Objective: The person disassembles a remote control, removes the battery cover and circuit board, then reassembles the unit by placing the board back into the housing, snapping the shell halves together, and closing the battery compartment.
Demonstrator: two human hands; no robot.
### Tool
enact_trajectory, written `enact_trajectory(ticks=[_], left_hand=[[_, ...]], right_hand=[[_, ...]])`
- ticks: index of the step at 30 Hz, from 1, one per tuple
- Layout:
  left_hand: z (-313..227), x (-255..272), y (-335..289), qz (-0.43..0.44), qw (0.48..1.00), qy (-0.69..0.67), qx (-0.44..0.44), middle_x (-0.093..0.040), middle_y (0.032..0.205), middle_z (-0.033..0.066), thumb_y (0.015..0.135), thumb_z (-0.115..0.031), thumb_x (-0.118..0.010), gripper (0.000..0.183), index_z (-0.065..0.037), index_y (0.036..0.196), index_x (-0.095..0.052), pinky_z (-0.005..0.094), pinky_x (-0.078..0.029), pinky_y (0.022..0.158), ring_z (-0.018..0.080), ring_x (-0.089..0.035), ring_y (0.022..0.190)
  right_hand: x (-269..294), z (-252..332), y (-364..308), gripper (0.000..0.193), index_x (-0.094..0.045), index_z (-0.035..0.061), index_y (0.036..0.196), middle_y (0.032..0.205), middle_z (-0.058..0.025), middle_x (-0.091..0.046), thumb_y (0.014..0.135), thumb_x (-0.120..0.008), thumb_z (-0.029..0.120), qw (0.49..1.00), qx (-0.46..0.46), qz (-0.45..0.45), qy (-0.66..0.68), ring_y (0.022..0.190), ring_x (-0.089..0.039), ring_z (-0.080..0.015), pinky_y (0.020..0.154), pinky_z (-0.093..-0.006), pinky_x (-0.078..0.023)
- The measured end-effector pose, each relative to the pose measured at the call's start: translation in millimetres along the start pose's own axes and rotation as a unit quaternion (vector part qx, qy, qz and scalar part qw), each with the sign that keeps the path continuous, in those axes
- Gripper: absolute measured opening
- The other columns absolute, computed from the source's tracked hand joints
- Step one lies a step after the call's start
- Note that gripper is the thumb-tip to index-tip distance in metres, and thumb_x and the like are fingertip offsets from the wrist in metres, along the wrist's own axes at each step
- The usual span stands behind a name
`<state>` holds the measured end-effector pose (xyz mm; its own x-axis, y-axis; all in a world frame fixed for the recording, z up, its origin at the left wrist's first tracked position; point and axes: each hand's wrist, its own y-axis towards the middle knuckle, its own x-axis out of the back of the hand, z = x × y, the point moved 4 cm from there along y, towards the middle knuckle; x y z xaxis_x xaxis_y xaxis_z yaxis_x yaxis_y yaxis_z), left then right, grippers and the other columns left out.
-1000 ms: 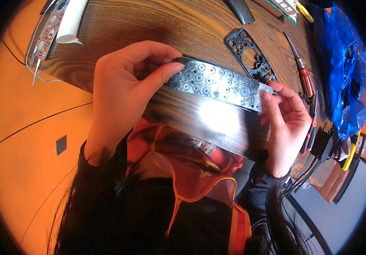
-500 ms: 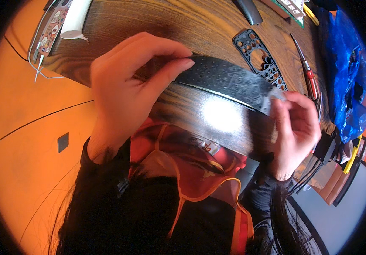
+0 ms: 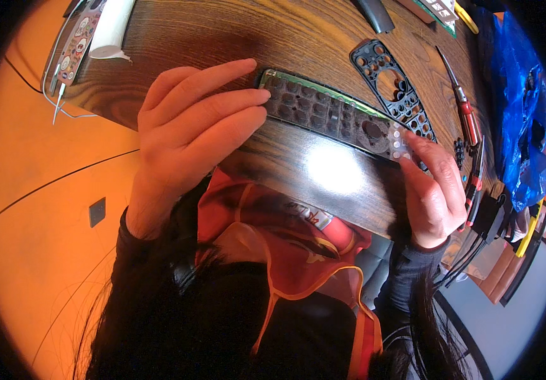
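Observation:
A dark, translucent rubber keypad [image 3: 330,118] with raised round buttons and pale ones at its right end lies along the table's near side. Under its far edge shows a strip of green circuit board [image 3: 323,92]. My left hand [image 3: 200,114] is open at the left end, fingers stretched out and apart, the tips at or just touching the edge. At the other end, my right hand [image 3: 436,183] has thumb and fingers closed on the keypad's right end. Just beyond lies a black remote-control front shell [image 3: 384,79] full of button holes.
Right of the shell lie a screwdriver [image 3: 466,114] with a red handle, red-handled pliers [image 3: 474,183] and a blue plastic bag [image 3: 517,120]. A black curved cover [image 3: 374,16] lies at the back. A white roll [image 3: 112,31] and a power strip [image 3: 75,47] with a white cable are far left.
The keypad was lifted and tilted between both hands; now it lies flat over the green board, buttons up. My left hand has let go and spread its fingers; my right hand has lowered.

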<state>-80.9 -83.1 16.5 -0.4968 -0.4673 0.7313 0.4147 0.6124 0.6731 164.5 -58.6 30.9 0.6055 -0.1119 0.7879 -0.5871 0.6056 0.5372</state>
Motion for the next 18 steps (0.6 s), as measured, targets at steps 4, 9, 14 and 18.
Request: enact_trajectory(ticks=[4,9,14,18], left_hand=[[-4.2,3.3,0.6,-0.018,1.000,0.023,-0.007,-0.068,0.088,0.0033,0.069,-0.009,-0.064,0.009,-0.008,0.078,-0.065,0.0309,-0.045,0.072,0.0235,-0.064,0.093],[-5.7,1.0,1.3,-0.029,0.998,0.056,-0.005,-0.067,0.088,0.0023,0.069,-0.010,-0.063,0.008,-0.009,0.077,-0.064,0.0320,-0.045,0.073,0.0227,-0.062,0.092],[3.8,-7.6,-0.9,0.011,1.000,0.020,0.012,-0.065,0.087,0.0017,0.066,-0.010,-0.064,0.010,-0.009,0.077,-0.064,0.0336,-0.045,0.076,0.0235,-0.061,0.093],[8.2,-8.4,-4.6,0.043,0.996,-0.023,0.070,-0.065,0.092,0.0036,0.064,-0.007,-0.067,0.015,-0.008,0.078,-0.065,0.0349,-0.045,0.080,0.0253,-0.059,0.096]], right_hand=[[-2.1,1.4,-0.7,0.024,-0.063,-0.0050,0.081,0.092,-0.0201,-0.065,0.059,-0.067,0.000,1.000,-0.009,-0.027,-0.005,0.087,-0.065,-0.0308,0.076,-0.0359,-0.053],[-2.1,1.8,0.0,0.025,-0.065,-0.0003,0.084,0.090,-0.0136,-0.064,0.058,-0.068,0.002,0.998,0.015,-0.006,-0.064,0.083,-0.062,-0.0274,0.072,-0.0337,-0.052],[-0.7,-1.0,1.6,0.028,-0.068,0.0079,0.084,0.089,-0.0085,-0.059,0.057,-0.070,0.003,0.995,-0.003,0.040,-0.086,0.081,-0.058,-0.0247,0.067,-0.0330,-0.049],[2.2,-2.3,1.8,0.028,-0.069,0.0079,0.085,0.088,-0.0086,-0.059,0.057,-0.070,0.002,0.995,-0.033,0.073,-0.063,0.080,-0.057,-0.0251,0.068,-0.0340,-0.048]])
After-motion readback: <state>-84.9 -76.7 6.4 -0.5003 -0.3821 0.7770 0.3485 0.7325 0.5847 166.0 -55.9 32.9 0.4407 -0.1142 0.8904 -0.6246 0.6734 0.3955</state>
